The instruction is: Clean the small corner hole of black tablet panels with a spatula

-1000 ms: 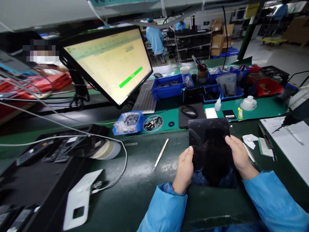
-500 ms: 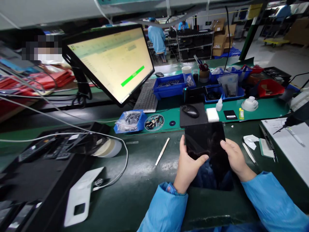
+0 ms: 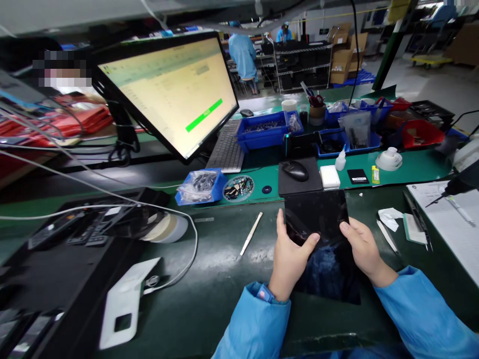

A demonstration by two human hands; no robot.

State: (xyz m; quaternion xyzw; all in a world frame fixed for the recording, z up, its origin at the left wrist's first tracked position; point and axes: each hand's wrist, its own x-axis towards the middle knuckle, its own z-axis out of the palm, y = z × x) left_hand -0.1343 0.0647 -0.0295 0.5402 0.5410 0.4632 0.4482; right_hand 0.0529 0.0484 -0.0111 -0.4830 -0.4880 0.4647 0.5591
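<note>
A black glossy tablet [image 3: 318, 219] is held upright-tilted over the dark green bench in front of me. My left hand [image 3: 290, 259] grips its left edge, thumb laid across the glass. My right hand [image 3: 361, 249] holds the right edge, fingers curled behind. Both sleeves are light blue. The tablet's lower part reflects my sleeves.
A tilted monitor [image 3: 168, 94] and keyboard [image 3: 226, 147] stand at the back left. Blue parts bins [image 3: 262, 130], a mouse [image 3: 295, 170] on a pad, a white block [image 3: 330, 176], a small bottle [image 3: 340, 160], a white spudger [image 3: 251, 233], tape roll [image 3: 164, 229], papers [image 3: 449, 219] and an electric screwdriver [image 3: 458, 185] surround me.
My left hand slid up the tablet's left edge and its thumb came onto the glass. The tablet shifted slightly left and tilted; the right hand kept its hold.
</note>
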